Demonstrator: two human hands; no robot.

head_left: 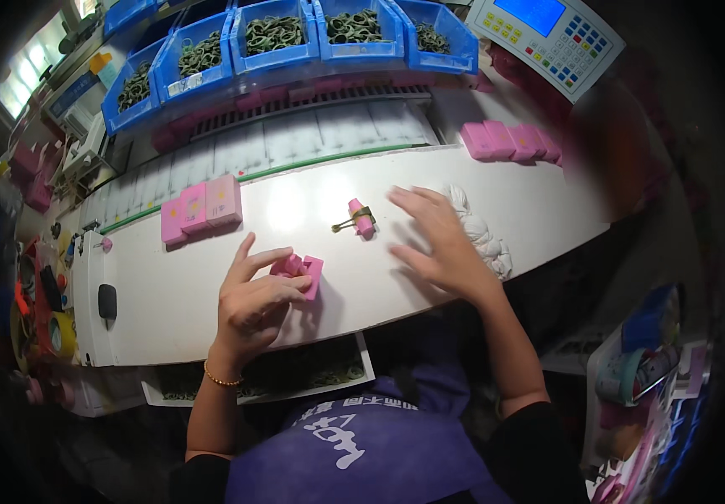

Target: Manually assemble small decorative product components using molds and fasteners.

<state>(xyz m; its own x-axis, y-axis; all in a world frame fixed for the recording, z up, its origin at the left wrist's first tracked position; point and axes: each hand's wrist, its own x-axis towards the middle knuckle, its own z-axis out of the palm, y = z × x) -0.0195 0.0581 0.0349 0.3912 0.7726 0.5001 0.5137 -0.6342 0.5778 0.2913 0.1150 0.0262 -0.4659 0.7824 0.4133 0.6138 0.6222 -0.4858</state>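
Note:
My left hand [249,294], a bracelet at its wrist, is closed on a pink block [314,279] with a hollow in it, held just over the near part of the white table. The fingers hide part of the block. Right of centre, my right hand [439,244] hovers with its fingers spread and nothing in them. Between the hands and a little farther off lies a small pink peg-like piece [358,207]. Around that piece is a dark green ring with a stem [344,225] pointing left.
Pink blocks [203,206] stand at the left, several more [497,141] at the far right. A white knotted bundle [490,248] lies beyond my right wrist. Blue bins [274,52] of green rings line the back, near a keypad device [551,42]. An open drawer [367,357] juts below the table edge.

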